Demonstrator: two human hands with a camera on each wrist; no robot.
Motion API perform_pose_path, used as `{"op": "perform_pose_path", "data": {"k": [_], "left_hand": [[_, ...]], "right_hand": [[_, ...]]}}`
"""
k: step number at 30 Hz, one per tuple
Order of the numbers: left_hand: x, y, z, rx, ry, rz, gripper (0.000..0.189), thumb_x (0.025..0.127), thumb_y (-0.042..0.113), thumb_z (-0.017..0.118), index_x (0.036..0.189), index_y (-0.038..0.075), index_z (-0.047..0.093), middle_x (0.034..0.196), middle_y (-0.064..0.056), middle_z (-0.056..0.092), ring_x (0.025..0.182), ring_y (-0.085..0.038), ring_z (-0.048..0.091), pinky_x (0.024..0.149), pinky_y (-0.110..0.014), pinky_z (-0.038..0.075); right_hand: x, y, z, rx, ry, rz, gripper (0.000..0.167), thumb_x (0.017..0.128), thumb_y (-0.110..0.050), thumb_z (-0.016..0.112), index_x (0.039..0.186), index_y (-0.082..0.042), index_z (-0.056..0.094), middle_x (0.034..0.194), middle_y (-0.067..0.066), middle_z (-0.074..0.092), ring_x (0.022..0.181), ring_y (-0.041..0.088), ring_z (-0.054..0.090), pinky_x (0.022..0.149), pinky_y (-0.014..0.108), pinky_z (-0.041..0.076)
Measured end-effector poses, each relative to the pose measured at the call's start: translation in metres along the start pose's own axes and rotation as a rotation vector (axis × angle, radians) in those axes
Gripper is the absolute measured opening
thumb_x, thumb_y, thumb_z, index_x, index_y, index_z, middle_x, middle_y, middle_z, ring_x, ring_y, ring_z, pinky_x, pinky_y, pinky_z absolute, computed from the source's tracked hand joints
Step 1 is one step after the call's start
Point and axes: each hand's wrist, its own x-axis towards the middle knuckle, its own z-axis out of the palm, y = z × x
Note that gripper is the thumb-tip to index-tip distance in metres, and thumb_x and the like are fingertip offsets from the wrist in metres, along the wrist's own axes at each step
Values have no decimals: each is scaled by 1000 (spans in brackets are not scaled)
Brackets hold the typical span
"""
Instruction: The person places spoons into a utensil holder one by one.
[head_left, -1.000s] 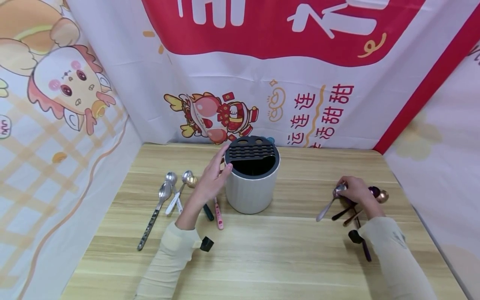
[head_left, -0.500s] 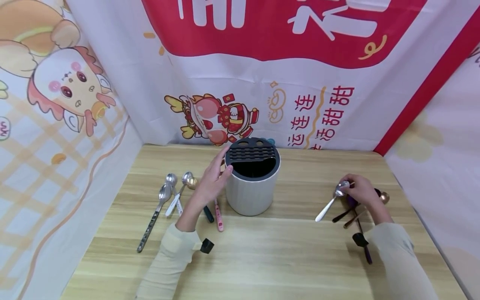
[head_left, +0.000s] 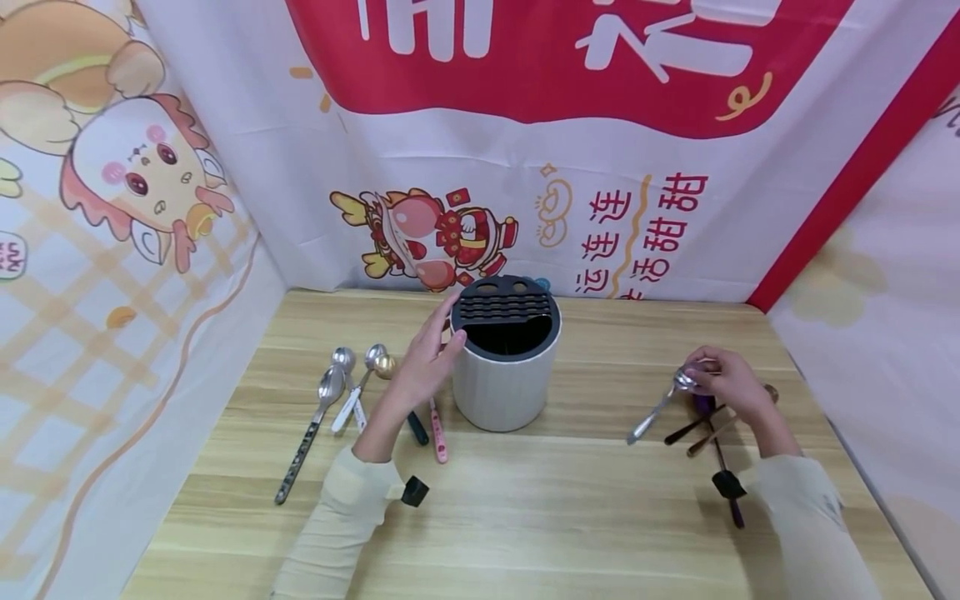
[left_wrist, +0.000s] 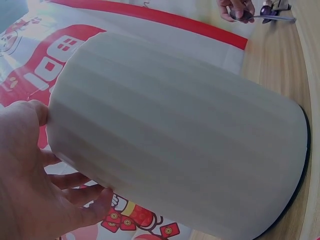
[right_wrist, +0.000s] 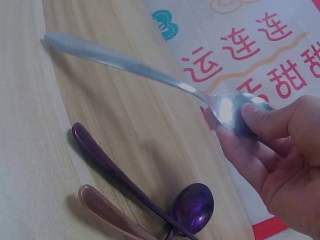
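Observation:
A white ribbed cylindrical utensil holder (head_left: 498, 392) with a dark slotted lid (head_left: 504, 302) stands near the back of the table. My left hand (head_left: 427, 358) rests against its left side near the top, thumb and fingers spread along the curved wall. To the right, my right hand (head_left: 727, 383) pinches a silver spoon (right_wrist: 135, 67) by its bowl between thumb and fingers. The spoon's handle points left and down toward the table. Below that hand lie a purple spoon (right_wrist: 195, 207) and a copper-coloured handle (right_wrist: 107, 212), crossing each other.
Left of the holder lie several spoons, among them one with a patterned black handle (head_left: 297, 461), one with a white handle (head_left: 346, 410), and one with a pink handle (head_left: 438, 437). A printed cloth (head_left: 637, 83) hangs behind the wooden table (head_left: 570, 517).
My right hand has turned and raised the silver spoon's bowl, drifting slightly right, while the handle end stays near the tabletop. My left hand keeps its place on the holder.

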Motion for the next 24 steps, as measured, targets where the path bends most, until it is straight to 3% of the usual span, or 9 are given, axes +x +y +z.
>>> {"op": "perform_pose_path", "data": {"k": [7,11,16,24], "left_hand": [[0,2,1,-25,13,9,59,104,49,39,157,43,14,168,-1,16,149,-35,30,110,-60,42],[-1,3,2,-30,17,7,60,104,48,39,158,40,14,168,-1,17,150,-34,30,111,-59,41],[-2,3,2,-43,17,3,61,104,47,40,159,37,15,167,-1,19,149,-33,32,110,-57,43],[-2,6,1,-53,19,15,62,104,43,42,159,33,16,167,-5,22,145,-36,37,108,-55,46]], "right_hand": [[-4,-6,0,34,44,-19,27,102,-9,53,116,14,54,90,-8,71,83,-2,67,75,23,61],[-8,-15,0,134,68,-37,26,101,-9,55,117,12,55,89,-16,71,83,-1,68,73,19,60],[-12,-30,3,304,88,-58,13,99,-8,59,110,-1,63,90,-13,74,83,1,71,73,18,60],[-18,-56,9,408,149,-84,10,97,-7,62,102,-12,69,88,-12,75,81,0,71,72,16,59]]}}
